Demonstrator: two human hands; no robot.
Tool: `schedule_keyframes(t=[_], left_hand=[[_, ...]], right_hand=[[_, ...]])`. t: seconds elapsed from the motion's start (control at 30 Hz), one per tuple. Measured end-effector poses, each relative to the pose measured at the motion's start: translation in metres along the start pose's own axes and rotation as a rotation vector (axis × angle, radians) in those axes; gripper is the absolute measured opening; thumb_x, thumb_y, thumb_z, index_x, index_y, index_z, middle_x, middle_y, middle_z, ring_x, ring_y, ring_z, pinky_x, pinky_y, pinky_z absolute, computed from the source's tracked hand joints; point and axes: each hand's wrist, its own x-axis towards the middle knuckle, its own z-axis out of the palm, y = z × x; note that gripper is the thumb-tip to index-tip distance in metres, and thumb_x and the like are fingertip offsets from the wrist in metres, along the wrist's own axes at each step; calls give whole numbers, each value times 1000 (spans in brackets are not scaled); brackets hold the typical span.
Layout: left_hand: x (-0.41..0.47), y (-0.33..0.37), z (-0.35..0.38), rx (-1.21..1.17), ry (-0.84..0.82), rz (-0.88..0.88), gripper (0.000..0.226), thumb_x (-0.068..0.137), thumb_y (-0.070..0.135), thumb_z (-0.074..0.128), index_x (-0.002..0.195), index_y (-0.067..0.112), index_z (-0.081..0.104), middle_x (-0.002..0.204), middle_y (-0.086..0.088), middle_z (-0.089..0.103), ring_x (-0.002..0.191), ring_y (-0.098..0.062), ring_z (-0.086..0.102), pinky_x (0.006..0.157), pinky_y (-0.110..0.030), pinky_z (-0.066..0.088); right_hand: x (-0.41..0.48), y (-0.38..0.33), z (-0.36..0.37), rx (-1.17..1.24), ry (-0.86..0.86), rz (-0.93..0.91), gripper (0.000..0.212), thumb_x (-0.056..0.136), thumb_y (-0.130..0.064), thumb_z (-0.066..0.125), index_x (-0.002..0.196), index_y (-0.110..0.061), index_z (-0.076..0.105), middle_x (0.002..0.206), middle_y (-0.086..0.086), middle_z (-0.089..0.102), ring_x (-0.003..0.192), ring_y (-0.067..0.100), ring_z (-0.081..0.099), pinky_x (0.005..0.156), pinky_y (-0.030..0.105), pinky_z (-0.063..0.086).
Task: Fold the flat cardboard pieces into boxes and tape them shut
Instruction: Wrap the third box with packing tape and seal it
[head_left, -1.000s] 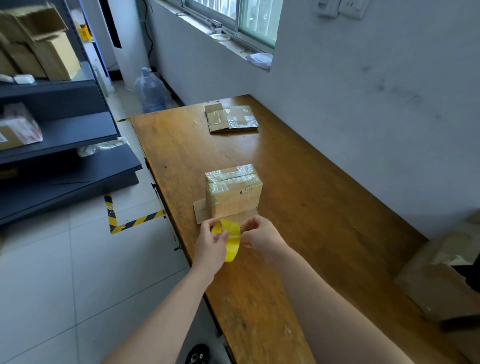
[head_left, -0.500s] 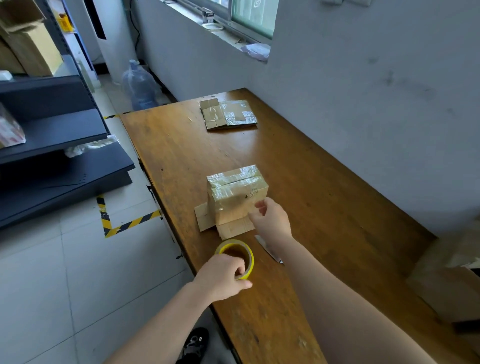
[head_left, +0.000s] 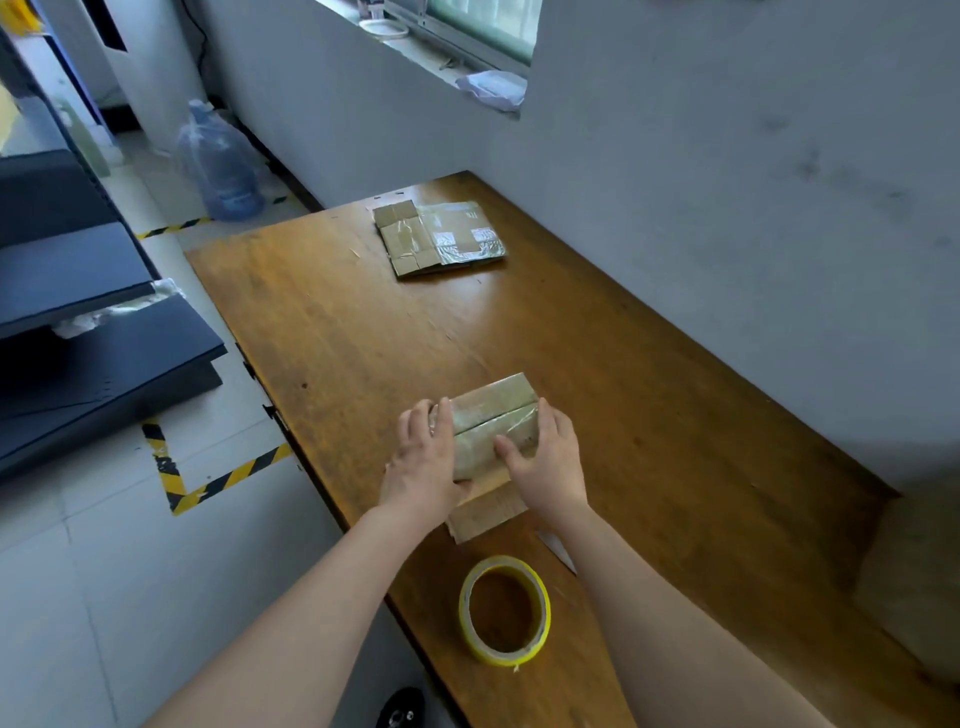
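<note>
Taped brown cardboard box (head_left: 493, 423) beyond yellow tape roll (head_left: 504, 610), long axis crosswise, left hand (head_left: 423, 460) and right hand (head_left: 548, 462), fingers curled round its ends

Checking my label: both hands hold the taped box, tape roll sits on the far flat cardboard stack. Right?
No. Head view: the tape roll lies on the table near the person, not on the flat cardboard stack. Left hand and right hand do hold the taped box.

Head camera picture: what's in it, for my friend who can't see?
The left hand and right hand grip a taped box at a wooden table. A yellow tape roll lies nearer; flat cardboard lies at the far end.
</note>
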Motion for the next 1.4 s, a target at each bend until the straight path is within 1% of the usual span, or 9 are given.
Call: schedule_keyframes(t=[0.2,0.33,0.47,0.53,0.73,0.93,1.0,1.17,1.4], left_hand=[[6,-9,1,-52,-37,76,128,64,51,82,144,36,-17,147,-1,-7,136,-24,-5,102,-57,42],[4,-12,0,-515,-82,-107,129,58,85,58,145,40,-25,155,10,-28,147,-27,-12,110,-62,21],[16,-13,-5,-875,-126,-474,77,87,66,47,148,23,28,148,-9,32,129,-31,42,100,-53,44],[18,-10,-10,-971,-129,-424,52,94,44,53,140,25,40,136,-6,48,116,-26,52,90,-49,52],[-1,-1,-30,-982,218,41,63,88,9,65,135,40,35,155,5,28,136,-9,30,107,-41,42],[-19,0,-12,-918,299,3,28,92,20,61,117,24,48,139,4,43,127,-19,44,95,-35,51],[-23,-3,-1,-932,264,-116,34,94,23,57,125,28,42,131,3,45,124,-22,47,89,-31,51],[-21,2,16,-1054,-10,-379,67,101,28,44,154,29,3,157,-4,25,143,-25,26,112,-43,30],[-13,0,27,-1128,-140,-418,53,103,32,37,153,24,19,149,-4,39,136,-22,36,112,-40,29]], right_hand=[[3,-2,2,80,45,43,88,86,-44,67,153,-17,18,151,1,29,138,18,28,112,36,31],[10,-8,-6,123,57,104,91,84,-40,71,154,-20,16,149,2,30,136,19,33,108,36,36],[9,-10,-12,123,33,117,82,86,-36,69,152,-20,23,145,3,34,126,16,41,102,34,43],[8,-14,-17,127,68,103,74,86,-38,68,148,-24,31,140,1,40,113,11,46,88,26,46],[10,-34,-41,326,204,177,75,82,-74,49,140,-27,42,125,-7,56,106,13,55,82,32,51],[4,-9,-34,278,112,279,45,89,-47,63,122,-18,55,111,-3,61,85,9,55,58,19,41],[1,4,-26,308,74,299,40,89,-39,66,122,-18,55,114,-3,60,85,7,52,54,16,36],[-4,26,-12,321,29,329,39,91,-33,65,125,-17,54,122,-1,60,93,9,50,59,14,36],[-1,31,-14,207,7,273,49,82,-54,68,114,-21,52,105,-7,58,86,7,54,58,17,42]])
